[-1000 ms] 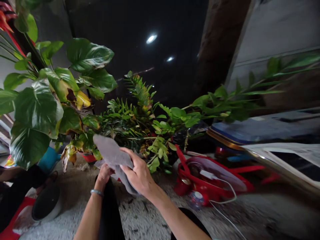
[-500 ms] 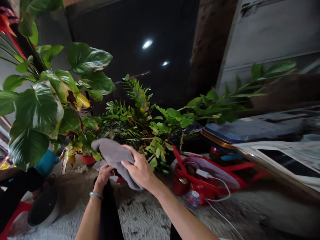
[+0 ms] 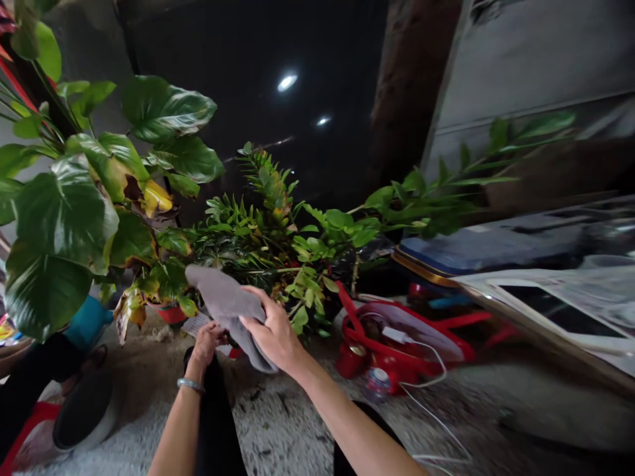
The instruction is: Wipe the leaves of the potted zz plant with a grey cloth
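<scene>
Item: grey cloth (image 3: 223,305), loosely bunched and raised above the lap, its free end reaching toward the foliage at 11 o'clock, contact with the leaves unclear. Right hand (image 3: 272,334): fingers spread and closed over the top. Left hand (image 3: 207,344): bent fingers grip from below, so the cloth is pinched between both hands. Nearby: black trousers (image 3: 215,423) at 6 o'clock, broad-leaved pothos (image 3: 64,211) at 10 o'clock, ZZ plant (image 3: 248,244) at 12 o'clock, red-rimmed object (image 3: 367,350) at 3 o'clock, white cable (image 3: 426,383) beside it, dark round bowl (image 3: 82,413) at 8 o'clock.
</scene>
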The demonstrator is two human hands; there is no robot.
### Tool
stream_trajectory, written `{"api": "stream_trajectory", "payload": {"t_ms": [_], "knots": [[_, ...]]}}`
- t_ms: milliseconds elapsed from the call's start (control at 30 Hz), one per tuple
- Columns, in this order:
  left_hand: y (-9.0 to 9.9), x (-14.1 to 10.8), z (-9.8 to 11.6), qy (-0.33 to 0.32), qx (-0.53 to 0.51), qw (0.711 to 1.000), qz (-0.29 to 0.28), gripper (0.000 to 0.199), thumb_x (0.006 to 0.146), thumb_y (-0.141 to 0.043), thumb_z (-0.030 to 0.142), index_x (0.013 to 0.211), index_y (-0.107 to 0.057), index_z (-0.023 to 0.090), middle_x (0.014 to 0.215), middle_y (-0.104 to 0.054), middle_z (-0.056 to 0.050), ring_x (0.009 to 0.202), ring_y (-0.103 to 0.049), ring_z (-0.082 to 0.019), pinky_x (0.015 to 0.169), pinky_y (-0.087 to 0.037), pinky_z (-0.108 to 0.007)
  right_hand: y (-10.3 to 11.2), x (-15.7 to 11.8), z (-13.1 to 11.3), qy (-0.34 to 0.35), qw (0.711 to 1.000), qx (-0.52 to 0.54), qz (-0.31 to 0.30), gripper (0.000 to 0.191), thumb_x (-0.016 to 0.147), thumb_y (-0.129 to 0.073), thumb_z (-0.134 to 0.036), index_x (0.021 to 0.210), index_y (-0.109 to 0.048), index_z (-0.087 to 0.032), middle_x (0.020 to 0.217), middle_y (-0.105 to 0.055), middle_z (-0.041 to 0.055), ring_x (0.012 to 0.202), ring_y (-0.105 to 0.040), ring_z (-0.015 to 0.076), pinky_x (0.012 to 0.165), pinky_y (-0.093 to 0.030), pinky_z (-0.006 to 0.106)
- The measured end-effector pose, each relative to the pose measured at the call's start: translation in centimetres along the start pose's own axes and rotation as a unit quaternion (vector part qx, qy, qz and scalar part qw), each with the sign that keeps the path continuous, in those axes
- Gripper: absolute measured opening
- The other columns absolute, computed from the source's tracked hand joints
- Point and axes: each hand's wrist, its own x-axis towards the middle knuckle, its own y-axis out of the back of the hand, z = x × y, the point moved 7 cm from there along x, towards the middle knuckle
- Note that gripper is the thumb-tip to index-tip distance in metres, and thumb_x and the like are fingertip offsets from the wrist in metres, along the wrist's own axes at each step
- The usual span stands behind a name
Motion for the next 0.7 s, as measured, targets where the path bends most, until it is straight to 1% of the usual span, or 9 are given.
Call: {"api": "stream_trajectory", "payload": {"t_ms": [33, 100, 200, 267, 367, 467, 533, 600, 700], "knots": [[-0.4, 0.0, 0.0, 0.003, 0.003, 1.0, -0.01, 0.022, 0.062, -0.086, 0.033, 0.068, -0.07, 0.018, 0.067, -0.068, -0.004, 0.061, -0.056, -0.017, 0.065, -0.051, -0.033, 0.2, 0.7, 0.3, -0.005, 0.999, 0.018, 0.036, 0.053, 0.071, -0.062, -0.025, 0.124, -0.07, -0.022, 0.12, -0.078, 0.0077, 0.112, -0.07, 0.0279, 0.105, -0.05, 0.042], [-0.7, -0.1, 0.1, 0.001, 0.003, 1.0, -0.02, 0.023, 0.064, -0.086, 0.035, 0.07, -0.071, 0.018, 0.068, -0.067, -0.003, 0.061, -0.056, -0.016, 0.064, -0.05, -0.031, 0.0, 0.5, 3.0, -0.081, 0.989, 0.075, 0.096, 0.051, 0.069, -0.065, -0.031, 0.119, -0.071, -0.02, 0.114, -0.079, 0.0091, 0.109, -0.071, 0.0295, 0.101, -0.053, 0.043], [-0.4, -0.3, 0.0, 0.0, -0.001, 1.0, -0.015, 0.022, 0.066, -0.085, 0.035, 0.07, -0.07, 0.019, 0.066, -0.065, -0.002, 0.062, -0.057, -0.016, 0.062, -0.047, -0.028, -0.9, -3.8, 8.7, -0.247, 0.947, 0.167, 0.124, 0.048, 0.064, -0.07, -0.04, 0.106, -0.072, -0.018, 0.102, -0.081, 0.0116, 0.098, -0.074, 0.0332, 0.088, -0.058, 0.045], [0.1, -0.3, -0.2, 0.009, -0.006, 1.0, -0.009, 0.022, 0.066, -0.086, 0.033, 0.068, -0.069, 0.019, 0.064, -0.063, -0.001, 0.061, -0.055, -0.015, 0.06, -0.044, -0.027, -1.3, -7.2, 10.5, -0.311, 0.924, 0.201, 0.093, 0.045, 0.059, -0.072, -0.042, 0.098, -0.072, -0.019, 0.092, -0.08, 0.0114, 0.087, -0.074, 0.0343, 0.079, -0.059, 0.045], [0.4, -0.2, -0.3, 0.014, -0.019, 1.0, -0.008, 0.024, 0.062, -0.088, 0.032, 0.067, -0.069, 0.019, 0.064, -0.064, 0.0, 0.06, -0.054, -0.015, 0.06, -0.043, -0.027, 0.2, -8.1, 8.3, -0.291, 0.935, 0.192, 0.071, 0.042, 0.06, -0.073, -0.043, 0.095, -0.072, -0.021, 0.088, -0.079, 0.0109, 0.082, -0.073, 0.0347, 0.074, -0.059, 0.045], [0.4, -0.1, -0.3, 0.01, -0.024, 1.0, -0.001, 0.027, 0.059, -0.089, 0.034, 0.067, -0.068, 0.019, 0.069, -0.069, -0.004, 0.06, -0.057, -0.016, 0.062, -0.045, -0.029, 3.2, -3.8, 3.0, -0.138, 0.973, 0.112, 0.149, 0.046, 0.062, -0.074, -0.041, 0.103, -0.07, -0.021, 0.101, -0.079, 0.0102, 0.095, -0.072, 0.0344, 0.089, -0.056, 0.046], [0.3, -0.1, -0.2, 0.01, -0.024, 1.0, 0.003, 0.03, 0.058, -0.089, 0.036, 0.068, -0.067, 0.019, 0.075, -0.072, -0.007, 0.061, -0.058, -0.017, 0.063, -0.047, -0.031, 3.8, -0.8, 0.9, -0.065, 0.977, 0.08, 0.186, 0.047, 0.06, -0.074, -0.04, 0.104, -0.069, -0.023, 0.104, -0.078, 0.0081, 0.099, -0.07, 0.0324, 0.093, -0.054, 0.044], [0.3, -0.2, -0.1, 0.008, -0.022, 1.0, 0.007, 0.03, 0.059, -0.089, 0.037, 0.068, -0.067, 0.019, 0.074, -0.071, -0.007, 0.061, -0.058, -0.017, 0.064, -0.048, -0.031, 2.6, 0.5, 2.0, -0.102, 0.973, 0.116, 0.172, 0.046, 0.058, -0.073, -0.04, 0.1, -0.069, -0.023, 0.097, -0.078, 0.0065, 0.093, -0.07, 0.0303, 0.086, -0.055, 0.041], [0.6, -0.3, 0.2, -0.004, -0.012, 1.0, 0.014, 0.025, 0.062, -0.085, 0.036, 0.071, -0.071, 0.018, 0.068, -0.069, -0.005, 0.063, -0.057, -0.019, 0.065, -0.048, -0.032, -1.3, -2.0, 6.1, -0.263, 0.932, 0.231, 0.097, 0.046, 0.053, -0.074, -0.039, 0.094, -0.069, -0.02, 0.082, -0.077, 0.0059, 0.077, -0.069, 0.028, 0.07, -0.056, 0.038]]}}
